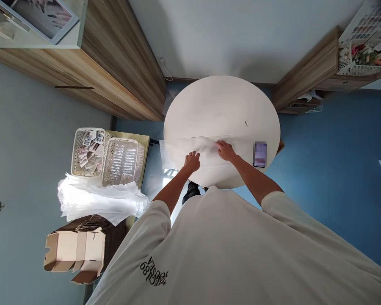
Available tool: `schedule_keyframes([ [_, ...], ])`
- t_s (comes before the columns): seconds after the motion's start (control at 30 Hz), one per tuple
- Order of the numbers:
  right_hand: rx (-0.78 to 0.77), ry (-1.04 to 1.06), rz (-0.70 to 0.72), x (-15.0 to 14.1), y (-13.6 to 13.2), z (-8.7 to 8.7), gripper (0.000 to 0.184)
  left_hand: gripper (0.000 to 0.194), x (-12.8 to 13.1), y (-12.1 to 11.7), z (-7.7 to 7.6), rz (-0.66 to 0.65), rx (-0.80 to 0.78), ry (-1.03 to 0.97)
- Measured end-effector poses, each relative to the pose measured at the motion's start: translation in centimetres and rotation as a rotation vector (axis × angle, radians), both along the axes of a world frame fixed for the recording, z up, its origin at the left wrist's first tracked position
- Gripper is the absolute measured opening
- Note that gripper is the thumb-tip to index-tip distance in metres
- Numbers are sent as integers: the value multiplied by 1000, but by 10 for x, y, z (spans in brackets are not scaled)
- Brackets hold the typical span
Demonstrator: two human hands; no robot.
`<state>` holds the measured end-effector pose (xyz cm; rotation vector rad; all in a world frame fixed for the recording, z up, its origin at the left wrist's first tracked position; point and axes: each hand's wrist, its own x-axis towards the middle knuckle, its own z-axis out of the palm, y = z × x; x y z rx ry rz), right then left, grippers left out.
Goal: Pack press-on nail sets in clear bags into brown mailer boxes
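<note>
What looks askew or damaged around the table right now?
The translucent sheet hangs past the left edge of the round table. A small dark mark, perhaps a chip or scuff, stands out on the pale top. The white sheets at left are fanned unevenly.

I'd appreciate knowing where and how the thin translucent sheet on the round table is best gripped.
Likely best: pinch the sheet by its left end, coming from the left, since that end juts past the rim of the table while the rest lies mostly flat on top.
</note>
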<state>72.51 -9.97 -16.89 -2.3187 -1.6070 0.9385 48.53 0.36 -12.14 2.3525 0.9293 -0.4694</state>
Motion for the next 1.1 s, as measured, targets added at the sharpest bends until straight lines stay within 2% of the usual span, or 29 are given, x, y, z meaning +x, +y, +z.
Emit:
schedule_keyframes([
  [0.3, -265, -237, 25, 10, -13, 9, 73, 49, 16, 8, 3, -140, 88, 60],
  [0.6, -283, -351, -124, 10, -23, 15, 78, 47, 19, 12, -3, -170, 110, 55],
  [0.7, -303, -359, -202, 9, -28, 16, 73, 48, 18, 14, -1, -179, 111, 68],
  [0.87, -355, -305, -272, 6, -38, 22, 53, 48, 20, 18, 0, -183, 99, 66],
  [1.0, -411, -299, -246, -2, -45, 29, 40, 46, 25, 19, -3, -195, 103, 64],
  [1.1, -284, -310, -149, -7, -48, 29, 46, 45, 27, 18, -5, -204, 103, 72],
])
